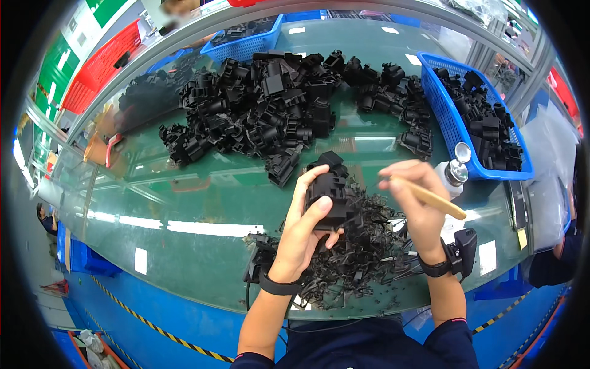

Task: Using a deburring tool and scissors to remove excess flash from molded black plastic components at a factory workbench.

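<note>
Black part (329, 194): matt moulded plastic. Tool handle (433, 200): smooth pale wood. Bench (184, 203): glossy glass-like top, reflections seen. Basket (452, 126): blue plastic mesh. Trimmings pile (362, 252): thin black plastic scraps. Bottle cap (462, 152): shiny metal.

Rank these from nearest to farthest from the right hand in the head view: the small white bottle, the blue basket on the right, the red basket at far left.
1. Small white bottle, just to the right of the right hand, beside the wooden-handled tool it holds.
2. Blue basket of black parts, up and to the right, behind the bottle.
3. Red basket, far across the table at upper left.
</note>
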`<state>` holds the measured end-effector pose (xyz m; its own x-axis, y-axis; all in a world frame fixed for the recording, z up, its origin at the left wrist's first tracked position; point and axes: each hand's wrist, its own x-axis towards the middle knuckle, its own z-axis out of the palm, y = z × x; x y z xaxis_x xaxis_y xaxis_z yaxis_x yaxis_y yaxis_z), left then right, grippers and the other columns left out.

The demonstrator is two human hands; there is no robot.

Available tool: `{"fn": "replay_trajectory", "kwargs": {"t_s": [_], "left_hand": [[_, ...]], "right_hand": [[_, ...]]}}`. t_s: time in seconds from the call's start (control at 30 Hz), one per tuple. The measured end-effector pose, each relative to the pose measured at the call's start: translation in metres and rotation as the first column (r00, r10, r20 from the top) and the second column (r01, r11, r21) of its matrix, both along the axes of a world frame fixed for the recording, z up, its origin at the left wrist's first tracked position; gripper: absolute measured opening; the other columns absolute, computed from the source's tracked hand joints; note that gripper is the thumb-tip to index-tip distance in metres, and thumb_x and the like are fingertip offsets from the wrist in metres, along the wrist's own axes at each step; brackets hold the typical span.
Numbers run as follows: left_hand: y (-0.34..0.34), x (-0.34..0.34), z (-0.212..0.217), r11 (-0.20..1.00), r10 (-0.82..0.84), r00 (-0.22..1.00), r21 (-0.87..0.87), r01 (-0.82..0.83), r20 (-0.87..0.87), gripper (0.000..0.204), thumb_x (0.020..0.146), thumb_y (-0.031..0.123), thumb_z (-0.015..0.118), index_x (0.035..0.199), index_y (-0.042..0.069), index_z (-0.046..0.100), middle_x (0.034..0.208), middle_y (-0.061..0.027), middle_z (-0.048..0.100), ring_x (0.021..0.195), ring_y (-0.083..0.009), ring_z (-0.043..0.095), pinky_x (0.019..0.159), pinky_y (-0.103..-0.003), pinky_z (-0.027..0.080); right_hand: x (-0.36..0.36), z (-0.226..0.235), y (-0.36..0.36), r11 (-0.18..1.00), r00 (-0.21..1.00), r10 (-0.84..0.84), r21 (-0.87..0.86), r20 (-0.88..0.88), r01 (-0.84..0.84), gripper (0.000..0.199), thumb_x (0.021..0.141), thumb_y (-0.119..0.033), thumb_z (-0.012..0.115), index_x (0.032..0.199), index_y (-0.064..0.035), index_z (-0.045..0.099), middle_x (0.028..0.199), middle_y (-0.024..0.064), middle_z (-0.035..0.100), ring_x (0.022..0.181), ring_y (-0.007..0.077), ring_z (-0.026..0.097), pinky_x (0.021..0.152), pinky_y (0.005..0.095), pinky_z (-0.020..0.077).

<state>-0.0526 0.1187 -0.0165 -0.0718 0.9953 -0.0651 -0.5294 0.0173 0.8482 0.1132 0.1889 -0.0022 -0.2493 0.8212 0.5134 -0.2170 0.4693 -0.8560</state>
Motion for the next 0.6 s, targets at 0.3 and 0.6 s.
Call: {"fn": "replay_trajectory", "kwargs": {"t_s": [0.3,0.6], "left_hand": [[-0.001,-0.004,0.005,0.994,0.056,0.997,0.096,-0.06,0.046,0.062,0.079,0.025,0.063,0.131,0.009,0.035,0.091,-0.0052,0.055,0.063,-0.0069,0.053,0.038,-0.015,0.034],[-0.003,-0.007,0.006,0.99,0.11,0.979,0.106,-0.093,-0.171,0.052,0.075,0.03,0.065,0.119,0.007,0.051,0.081,0.0017,0.056,0.057,-0.001,0.046,0.039,-0.014,0.029]], "right_hand": [[0.001,0.001,0.001,0.947,0.955,0.183,-0.22,-0.232,-0.235,0.009,0.084,-0.006,0.054,0.086,0.0026,0.052,0.093,0.017,0.06,0.085,0.0197,0.061,0.078,0.0314,0.0493],[-0.008,-0.006,-0.007,0.915,0.926,0.369,-0.208,0.078,-0.347,0.008,0.079,-0.005,0.062,0.083,0.0013,0.058,0.089,0.0107,0.064,0.081,0.012,0.059,0.071,0.0242,0.0465]]}}
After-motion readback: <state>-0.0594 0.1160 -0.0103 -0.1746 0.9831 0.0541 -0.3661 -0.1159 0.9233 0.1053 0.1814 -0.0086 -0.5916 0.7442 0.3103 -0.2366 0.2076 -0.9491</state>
